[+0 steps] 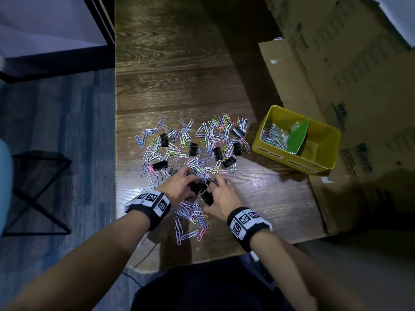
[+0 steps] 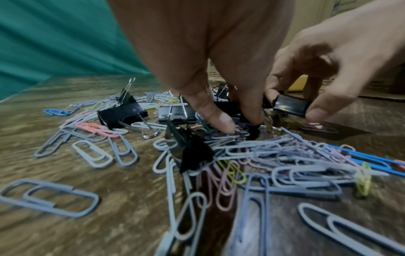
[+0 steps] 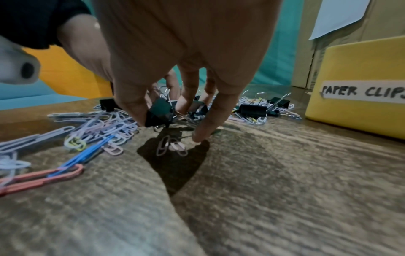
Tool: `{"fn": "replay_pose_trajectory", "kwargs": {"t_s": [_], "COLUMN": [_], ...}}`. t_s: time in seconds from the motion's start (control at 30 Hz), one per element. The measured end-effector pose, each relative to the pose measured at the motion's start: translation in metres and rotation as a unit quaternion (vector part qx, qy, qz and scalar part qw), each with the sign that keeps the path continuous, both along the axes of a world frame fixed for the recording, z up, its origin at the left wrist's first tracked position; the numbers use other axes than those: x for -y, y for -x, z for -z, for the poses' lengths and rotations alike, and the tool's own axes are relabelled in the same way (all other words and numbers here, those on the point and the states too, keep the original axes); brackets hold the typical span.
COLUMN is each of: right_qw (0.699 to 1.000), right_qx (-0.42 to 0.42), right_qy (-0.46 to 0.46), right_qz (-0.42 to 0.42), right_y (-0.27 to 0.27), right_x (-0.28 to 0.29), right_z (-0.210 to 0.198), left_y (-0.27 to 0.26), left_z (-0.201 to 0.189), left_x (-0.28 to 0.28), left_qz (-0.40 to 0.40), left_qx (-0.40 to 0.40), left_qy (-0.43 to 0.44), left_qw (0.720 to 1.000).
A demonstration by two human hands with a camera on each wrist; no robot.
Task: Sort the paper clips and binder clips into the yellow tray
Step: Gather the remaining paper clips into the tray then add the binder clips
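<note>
Both hands work close together at the near edge of the pile on the tabletop (image 1: pixel 258 198), the right hand (image 1: pixel 221 198) pinching a black binder clip (image 3: pixel 158 112) to lift it free of the paper clips (image 1: pixel 190 142), the left hand's (image 1: pixel 179 184) fingertips (image 2: pixel 221 121) pressing into them, while the yellow tray (image 1: pixel 292 158) waits right, partly filled.

An office or storeroom corner, set up around stationery.

A dark wood-grain worktop (image 1: pixel 179 70) stands on blue-grey carpet (image 1: pixel 67 131), the flat, hard-wearing kind usual in offices. At two o'clock brown cardboard boxes (image 1: pixel 336 63) are stacked against the worktop's edge, which gives the corner a stockroom look. Office supplies fill the middle: a heap of coloured paper clips (image 1: pixel 190 144) mixed with black binder clips (image 1: pixel 193 149), and at three o'clock a yellow tray (image 1: pixel 289 158) bearing a handwritten label that reads "PAPER CLIPS" (image 3: pixel 361 91). At nine o'clock a black wire-mesh bin (image 1: pixel 38 187) sits on the carpet, and at eleven o'clock stands a dark-framed pale panel (image 1: pixel 51 30).
</note>
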State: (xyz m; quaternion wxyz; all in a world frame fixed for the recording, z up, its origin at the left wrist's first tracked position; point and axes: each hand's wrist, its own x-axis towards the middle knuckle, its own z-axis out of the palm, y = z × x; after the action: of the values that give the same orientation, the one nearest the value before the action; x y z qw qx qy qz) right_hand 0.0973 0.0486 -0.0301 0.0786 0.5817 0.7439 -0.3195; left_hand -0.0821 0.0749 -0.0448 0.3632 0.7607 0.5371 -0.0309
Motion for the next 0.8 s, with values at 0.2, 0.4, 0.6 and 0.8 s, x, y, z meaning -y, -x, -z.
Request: {"fn": "replay_pose_trajectory", "kwargs": {"t_s": [0.2, 0.4, 0.6, 0.8], "right_qw": [0.999, 0.997, 0.996, 0.994], "right_qx": [0.012, 0.039, 0.057, 0.040], "right_qy": [-0.018, -0.054, -0.061, -0.106], "right_qz": [0.031, 0.034, 0.018, -0.006], "right_y": [-0.012, -0.022, -0.031, -0.031], "right_x": [-0.020, -0.026, -0.022, -0.003], "right_z": [-0.006, -0.004, -0.002, -0.005], "left_y": [0.006, 0.031, 0.066, 0.060], "left_z": [-0.006, -0.023, -0.015, -0.003], "left_x": [-0.016, -0.007, 0.025, 0.033], "left_qz": [-0.050, -0.032, -0.001, -0.040], "left_qx": [0.033, -0.008, -0.156, -0.080], "left_qy": [-0.027, -0.102, -0.003, -0.036], "left_qw": [0.998, 0.994, 0.988, 0.995]}}
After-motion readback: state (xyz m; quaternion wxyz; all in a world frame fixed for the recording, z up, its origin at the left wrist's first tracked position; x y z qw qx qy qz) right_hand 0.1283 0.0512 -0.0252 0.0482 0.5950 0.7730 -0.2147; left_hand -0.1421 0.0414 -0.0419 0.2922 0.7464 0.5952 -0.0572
